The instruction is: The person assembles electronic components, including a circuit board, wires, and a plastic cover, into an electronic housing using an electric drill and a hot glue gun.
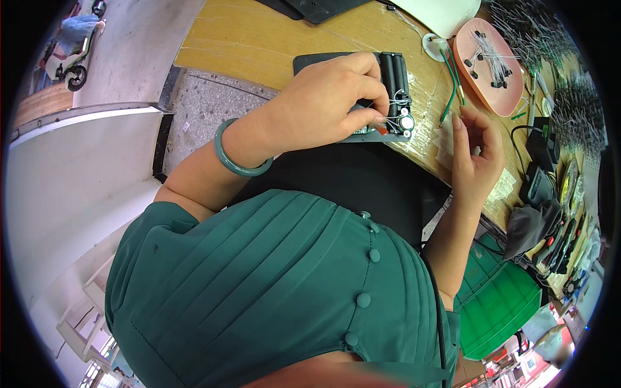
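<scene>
A black casing (304, 63) lies open at the table edge, with black cylindrical cells (392, 71) and a round silvery part (406, 121) at its right end. Over the casing, my left hand (343, 97) is closed in a pinch on thin white wires (392, 121) that run toward the round part. A small orange-red piece (381, 130) shows just below those fingertips. My right hand (480, 149) is raised to the right, its fingers curled and thumb near the index finger; what they hold, if anything, cannot be made out. Green wires (451, 97) lie close to its fingertips.
A pink tray (460, 48) holds several white leads with black ends. Bundles of wires (530, 32) crowd the far right. Tools (566, 246) and a dark grey cloth (532, 226) lie along the right side, above a green bin (498, 297). Black sheets (317, 8) rest at the back.
</scene>
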Motion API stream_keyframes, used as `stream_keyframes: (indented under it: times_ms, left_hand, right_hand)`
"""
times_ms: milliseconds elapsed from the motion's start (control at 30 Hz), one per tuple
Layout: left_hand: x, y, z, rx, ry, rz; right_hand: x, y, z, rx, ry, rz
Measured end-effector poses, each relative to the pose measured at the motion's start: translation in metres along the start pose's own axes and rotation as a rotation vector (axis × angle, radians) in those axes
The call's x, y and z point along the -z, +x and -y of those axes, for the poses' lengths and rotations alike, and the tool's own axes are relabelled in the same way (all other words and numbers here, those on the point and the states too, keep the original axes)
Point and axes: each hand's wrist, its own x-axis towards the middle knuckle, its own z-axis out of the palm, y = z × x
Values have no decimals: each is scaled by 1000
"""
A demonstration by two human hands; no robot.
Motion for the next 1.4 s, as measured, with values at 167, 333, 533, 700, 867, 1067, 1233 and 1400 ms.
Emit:
stream_keyframes:
  times_ms: [167,333,533,700,867,1067,1233,1400]
  left_hand:
    - [-2,2,-1,46,-5,44]
    - [-6,2,-2,73,-6,-3]
    - [-12,7,0,-34,-18,-70]
    - [-15,4,-14,109,-135,-121]
    - [-12,12,-10,107,-20,-89]
    - [-9,17,-5,125,-27,-64]
    - [-6,25,2,46,-40,4]
    - [-19,15,-1,140,-76,-115]
  right_hand:
    - [0,1,1,28,1,11]
    - [1,3,1,42,-5,25]
    - [8,-3,-5,109,-29,-42]
    - [55,-23,19,255,4,-138]
    - [172,-57,-13,-83,-58,-779]
    - [374,-79,-194,-446,-911,-734]
    - [442,-65,-249,-911,-462,-523]
    - [420,-59,-241,-681,-23,-888]
